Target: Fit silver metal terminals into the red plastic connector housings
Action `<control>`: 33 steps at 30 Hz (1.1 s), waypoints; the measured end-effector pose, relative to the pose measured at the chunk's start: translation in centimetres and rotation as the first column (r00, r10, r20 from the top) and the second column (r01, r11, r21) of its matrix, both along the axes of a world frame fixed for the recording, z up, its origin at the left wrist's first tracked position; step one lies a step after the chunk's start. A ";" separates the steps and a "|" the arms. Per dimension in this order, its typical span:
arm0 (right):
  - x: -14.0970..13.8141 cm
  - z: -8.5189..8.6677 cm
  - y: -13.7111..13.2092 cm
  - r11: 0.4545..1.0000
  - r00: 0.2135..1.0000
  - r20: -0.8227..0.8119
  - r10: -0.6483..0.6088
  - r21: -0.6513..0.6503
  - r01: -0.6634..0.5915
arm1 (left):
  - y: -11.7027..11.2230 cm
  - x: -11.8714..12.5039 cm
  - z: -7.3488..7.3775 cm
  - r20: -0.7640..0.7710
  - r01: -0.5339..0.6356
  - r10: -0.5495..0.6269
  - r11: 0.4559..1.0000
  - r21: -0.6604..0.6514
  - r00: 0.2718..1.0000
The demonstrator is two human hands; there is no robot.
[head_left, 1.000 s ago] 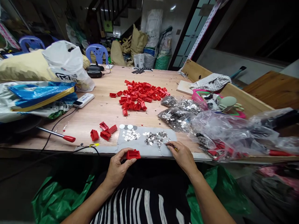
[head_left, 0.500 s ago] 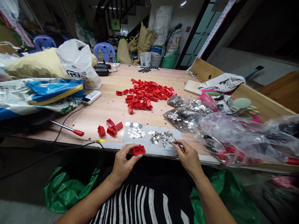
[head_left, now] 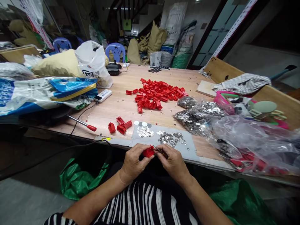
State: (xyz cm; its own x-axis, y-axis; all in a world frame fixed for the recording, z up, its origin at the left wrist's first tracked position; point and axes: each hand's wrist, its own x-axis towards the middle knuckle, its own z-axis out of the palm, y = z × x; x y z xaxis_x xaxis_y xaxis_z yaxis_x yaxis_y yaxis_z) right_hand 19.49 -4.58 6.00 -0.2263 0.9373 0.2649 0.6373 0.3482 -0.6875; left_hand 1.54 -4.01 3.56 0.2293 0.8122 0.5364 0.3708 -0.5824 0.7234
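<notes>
My left hand [head_left: 134,162] is closed round a small red plastic housing [head_left: 148,152], held just below the table's near edge. My right hand [head_left: 172,162] is pinched on a thin tool with a yellowish handle [head_left: 160,151], its tip against the red housing. Just beyond both hands lies a grey mat [head_left: 189,147] with two small heaps of silver metal clips [head_left: 172,137]. Three loose red housings [head_left: 120,126] lie left of the mat. A big pile of red housings [head_left: 159,93] covers the middle of the wooden table [head_left: 122,107].
Clear bags of metal clips [head_left: 199,114] and crumpled plastic [head_left: 248,140] fill the right side. A red-handled screwdriver [head_left: 82,122], a cable, a white power strip [head_left: 103,95] and printed sacks [head_left: 44,90] lie left. Green bags [head_left: 79,181] hang below the table edge.
My right hand came away from the clips on the mat and moved left to meet the red housing in my left hand. The camera view shifted left.
</notes>
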 end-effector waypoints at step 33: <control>0.9 -1.8 1.0 0.682 0.789 -0.609 -0.079 -0.611 -0.403 | -0.6 -0.1 -1.1 0.145 0.176 -0.163 0.981 -0.083 0.976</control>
